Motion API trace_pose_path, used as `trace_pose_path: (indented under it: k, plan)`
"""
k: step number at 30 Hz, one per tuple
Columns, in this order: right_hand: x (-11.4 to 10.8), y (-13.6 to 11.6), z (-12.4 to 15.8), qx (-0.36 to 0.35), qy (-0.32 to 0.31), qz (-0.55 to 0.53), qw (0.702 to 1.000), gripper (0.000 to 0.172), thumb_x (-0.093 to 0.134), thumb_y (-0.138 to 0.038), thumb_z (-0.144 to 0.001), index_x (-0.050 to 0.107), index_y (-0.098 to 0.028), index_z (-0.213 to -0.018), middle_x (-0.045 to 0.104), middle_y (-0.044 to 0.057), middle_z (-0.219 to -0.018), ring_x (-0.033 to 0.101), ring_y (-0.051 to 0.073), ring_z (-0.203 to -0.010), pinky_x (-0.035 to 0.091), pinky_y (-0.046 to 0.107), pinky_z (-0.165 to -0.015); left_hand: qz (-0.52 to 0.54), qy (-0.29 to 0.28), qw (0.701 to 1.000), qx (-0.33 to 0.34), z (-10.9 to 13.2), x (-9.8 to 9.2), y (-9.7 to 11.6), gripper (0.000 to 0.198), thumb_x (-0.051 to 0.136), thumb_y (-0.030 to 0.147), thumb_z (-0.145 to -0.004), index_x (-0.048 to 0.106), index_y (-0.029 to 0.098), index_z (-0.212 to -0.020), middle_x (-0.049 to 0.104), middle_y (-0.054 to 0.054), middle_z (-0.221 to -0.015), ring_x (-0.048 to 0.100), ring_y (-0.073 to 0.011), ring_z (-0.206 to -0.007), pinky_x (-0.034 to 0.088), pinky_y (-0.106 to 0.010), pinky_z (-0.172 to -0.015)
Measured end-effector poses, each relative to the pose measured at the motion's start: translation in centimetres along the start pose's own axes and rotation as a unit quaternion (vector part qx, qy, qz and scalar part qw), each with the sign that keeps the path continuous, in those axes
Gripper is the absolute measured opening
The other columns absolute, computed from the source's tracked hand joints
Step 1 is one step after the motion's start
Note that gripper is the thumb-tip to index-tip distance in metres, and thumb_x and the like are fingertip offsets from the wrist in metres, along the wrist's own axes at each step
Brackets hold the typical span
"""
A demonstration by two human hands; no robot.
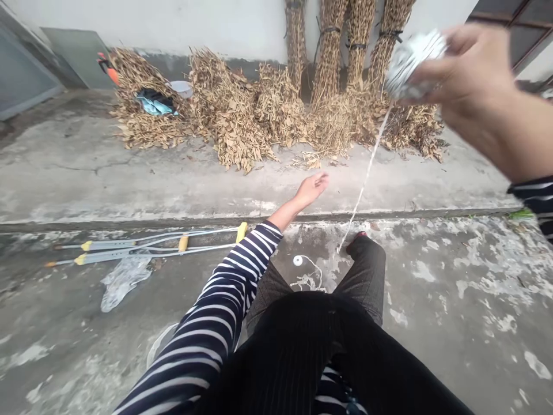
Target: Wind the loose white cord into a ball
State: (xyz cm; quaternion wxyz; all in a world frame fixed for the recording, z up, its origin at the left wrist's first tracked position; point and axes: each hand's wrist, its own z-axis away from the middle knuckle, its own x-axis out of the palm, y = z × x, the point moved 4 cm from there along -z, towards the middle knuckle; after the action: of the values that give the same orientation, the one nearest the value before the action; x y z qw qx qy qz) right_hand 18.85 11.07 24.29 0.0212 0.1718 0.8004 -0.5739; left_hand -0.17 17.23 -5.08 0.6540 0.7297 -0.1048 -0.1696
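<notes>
Grey concrete ground (470, 340), flaked pale, runs to a low step (181, 184) beneath a white wall (207, 29) lined with dried stalks (239, 115). The raised right hand (481, 75) clasps a ball of white string (415, 60) between thumb and fingers, one strand (366, 172) hanging down; the left hand (310, 190) hovers, fingers loosely extended.

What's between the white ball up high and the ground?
In the head view, a white string runs from the ball, held in the right hand, down towards the ground; whether it touches there is unclear.
</notes>
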Motion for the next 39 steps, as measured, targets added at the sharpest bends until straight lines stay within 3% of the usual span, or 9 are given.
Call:
trace_pose_path:
  k: [4,8,11,14,25,29,33,36,39]
  plan:
    - [3.1,1.9,1.5,0.044,0.010,0.011,0.999,0.046,0.083,0.006,-0.067,0.072,-0.001,-0.110,0.072,0.010,-0.098,0.067,0.016,-0.079,0.067,0.049,-0.079,0.069,-0.012,0.991,0.115,-1.4,1.3,7.9,0.055,0.069,0.035,-0.093,0.054,0.021,-0.145,0.064,-0.012,-0.142,0.055,-0.0245,-0.139,0.040,-0.038,-0.117]
    - [5.0,4.3,1.6,0.056,-0.055,0.003,0.997,0.048,0.083,0.001,-0.068,0.068,-0.009,-0.113,0.072,0.008,-0.100,0.068,0.016,-0.085,0.067,0.040,-0.082,0.120,-0.011,0.986,0.113,-1.0,2.5,11.0,0.044,0.068,0.043,-0.095,0.063,0.019,-0.131,0.073,-0.010,-0.123,0.061,-0.0259,-0.131,0.042,-0.040,-0.114]
    - [5.0,5.5,1.3,0.053,-0.080,0.000,0.995,0.052,0.084,-0.008,-0.065,0.066,-0.014,-0.113,0.070,0.009,-0.105,0.071,0.020,-0.089,0.067,0.036,-0.076,0.142,0.003,0.984,0.104,-0.2,3.4,10.2,0.032,0.063,0.045,-0.096,0.069,0.015,-0.103,0.077,-0.007,-0.087,0.072,-0.0214,-0.100,0.047,-0.037,-0.106]
    - [4.7,6.6,1.2,0.075,-0.070,0.002,0.995,0.054,0.084,-0.013,-0.060,0.065,-0.015,-0.110,0.068,0.010,-0.107,0.070,0.020,-0.086,0.065,0.035,-0.068,0.164,-0.020,0.983,0.085,1.1,4.4,8.4,0.030,0.062,0.043,-0.096,0.066,0.015,-0.091,0.074,-0.005,-0.073,0.071,-0.0174,-0.080,0.049,-0.036,-0.099]
    - [3.1,10.2,0.4,0.083,0.045,-0.024,0.995,0.053,0.082,-0.013,-0.053,0.062,-0.014,-0.103,0.069,0.012,-0.105,0.067,0.019,-0.083,0.060,0.031,-0.063,0.138,-0.203,0.969,0.005,6.8,5.5,3.9,0.051,0.069,0.064,-0.086,0.070,0.014,-0.086,0.078,-0.011,-0.084,0.071,-0.0205,-0.088,0.049,-0.037,-0.101]
    - [3.3,9.7,0.9,0.110,0.032,-0.065,0.991,0.056,0.082,-0.011,-0.055,0.063,-0.013,-0.108,0.071,0.012,-0.110,0.070,0.020,-0.087,0.063,0.031,-0.066,0.075,-0.075,0.992,-0.061,4.6,3.7,1.8,0.028,0.076,0.037,-0.085,0.072,0.012,-0.097,0.078,-0.015,-0.106,0.072,-0.0221,-0.099,0.050,-0.038,-0.104]
    - [4.0,8.7,2.1,0.131,0.010,-0.078,0.988,0.054,0.084,-0.010,-0.058,0.066,-0.013,-0.109,0.071,0.011,-0.114,0.072,0.021,-0.094,0.065,0.030,-0.070,0.024,0.080,0.996,-0.024,1.8,1.6,3.3,0.042,0.075,0.018,-0.085,0.067,0.013,-0.126,0.070,-0.016,-0.133,0.068,-0.0226,-0.119,0.048,-0.036,-0.109]
    - [4.9,8.4,3.0,0.141,0.010,-0.080,0.987,0.051,0.082,-0.007,-0.058,0.067,-0.013,-0.106,0.072,0.010,-0.111,0.072,0.020,-0.089,0.064,0.031,-0.067,0.046,0.125,0.990,0.046,-0.1,1.1,6.1,0.046,0.077,0.018,-0.084,0.067,0.015,-0.129,0.072,-0.013,-0.128,0.069,-0.0216,-0.116,0.053,-0.033,-0.103]
    - [6.0,8.0,3.7,0.143,0.011,-0.091,0.986,0.049,0.080,-0.003,-0.058,0.067,-0.012,-0.105,0.072,0.008,-0.106,0.071,0.018,-0.083,0.063,0.031,-0.065,0.094,0.113,0.986,0.081,-1.2,1.9,8.4,0.037,0.077,0.020,-0.083,0.071,0.014,-0.120,0.076,-0.010,-0.112,0.071,-0.0203,-0.102,0.058,-0.025,-0.077]
